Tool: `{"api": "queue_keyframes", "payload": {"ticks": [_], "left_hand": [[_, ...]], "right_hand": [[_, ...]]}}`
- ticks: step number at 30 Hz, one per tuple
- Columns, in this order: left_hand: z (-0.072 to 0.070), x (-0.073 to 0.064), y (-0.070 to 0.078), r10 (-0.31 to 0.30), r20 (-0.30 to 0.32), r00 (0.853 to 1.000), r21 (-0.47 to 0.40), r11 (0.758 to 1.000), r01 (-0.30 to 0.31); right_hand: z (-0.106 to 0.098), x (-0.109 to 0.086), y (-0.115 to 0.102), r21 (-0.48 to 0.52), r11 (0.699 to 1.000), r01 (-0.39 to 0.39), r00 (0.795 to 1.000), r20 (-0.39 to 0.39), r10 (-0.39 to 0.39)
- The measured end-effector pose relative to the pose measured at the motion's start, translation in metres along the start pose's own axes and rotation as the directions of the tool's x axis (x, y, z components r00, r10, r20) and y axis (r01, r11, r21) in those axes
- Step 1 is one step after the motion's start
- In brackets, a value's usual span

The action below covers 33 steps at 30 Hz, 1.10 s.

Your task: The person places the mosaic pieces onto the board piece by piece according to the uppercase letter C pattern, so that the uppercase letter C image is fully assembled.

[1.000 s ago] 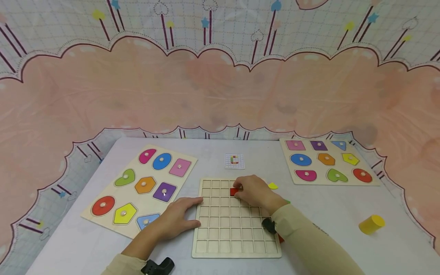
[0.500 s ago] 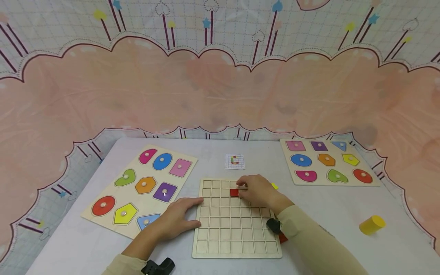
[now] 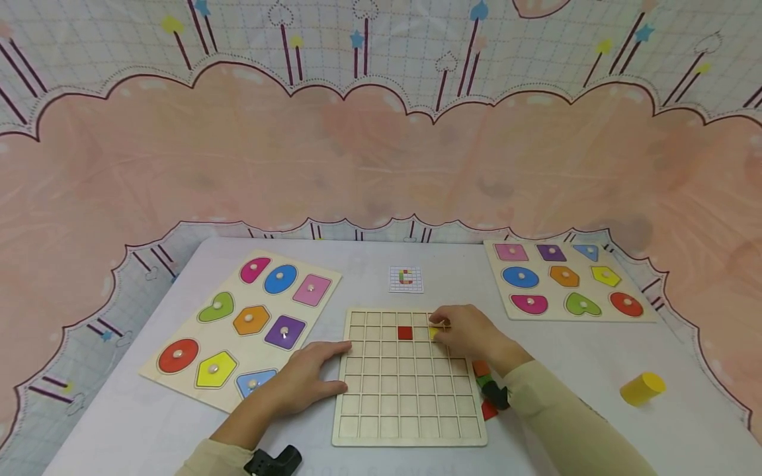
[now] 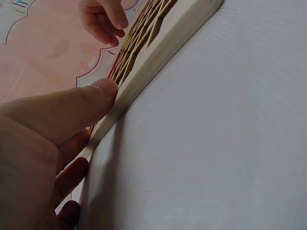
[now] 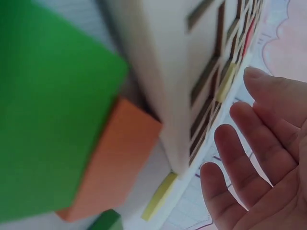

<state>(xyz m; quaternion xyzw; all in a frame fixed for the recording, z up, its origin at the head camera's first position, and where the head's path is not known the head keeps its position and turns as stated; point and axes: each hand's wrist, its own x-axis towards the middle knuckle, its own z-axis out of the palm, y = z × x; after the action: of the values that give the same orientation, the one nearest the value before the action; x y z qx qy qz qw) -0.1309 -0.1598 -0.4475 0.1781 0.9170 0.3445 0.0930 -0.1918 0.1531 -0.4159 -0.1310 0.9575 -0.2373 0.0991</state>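
A wooden grid board (image 3: 389,383) lies in the middle of the white table. One red square tile (image 3: 405,333) sits in a cell of its second row. Further right in that row is a yellow tile (image 3: 433,333), partly covered by my right hand (image 3: 470,334). Seen from the right wrist, the thumb and fingers are spread apart beside the yellow tile (image 5: 226,82), with nothing between them. My left hand (image 3: 303,378) touches the board's left edge, thumb and forefinger spread along it; the left wrist view shows the thumb (image 4: 103,91) against the rim.
Orange (image 3: 479,367), green (image 3: 484,381) and red (image 3: 489,410) blocks lie along the board's right edge. A small pattern card (image 3: 406,279) lies behind it. Knobbed shape puzzles stand left (image 3: 196,317) and right (image 3: 556,314). A yellow cylinder (image 3: 643,389) is at the right.
My right hand has let go of the red tile and moved right, leaving it in its cell. The yellow tile in the same row now shows at its fingertips. My left hand has stayed put.
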Motion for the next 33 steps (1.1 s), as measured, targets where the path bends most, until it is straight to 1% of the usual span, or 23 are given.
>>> {"api": "queue_keyframes", "payload": {"ticks": [9,19,33], "left_hand": [[-0.0006,-0.0007,-0.0003,0.006,0.002,1.000,-0.015,1.000,-0.006],[-0.0006,-0.0004,0.0007,-0.010,0.008,1.000,-0.020,1.000,0.010],[0.0004,-0.0004,-0.0010,-0.007,0.011,1.000,-0.019,1.000,0.007]], "right_hand": [[0.0043,-0.0008,0.0014,-0.011,1.000,0.002,1.000,-0.004,-0.002],[0.0047,-0.0006,0.0012,-0.032,0.999,0.007,1.000,-0.003,-0.007],[0.0072,0.0028,0.0004,-0.005,1.000,0.011,1.000,-0.003,-0.011]]}}
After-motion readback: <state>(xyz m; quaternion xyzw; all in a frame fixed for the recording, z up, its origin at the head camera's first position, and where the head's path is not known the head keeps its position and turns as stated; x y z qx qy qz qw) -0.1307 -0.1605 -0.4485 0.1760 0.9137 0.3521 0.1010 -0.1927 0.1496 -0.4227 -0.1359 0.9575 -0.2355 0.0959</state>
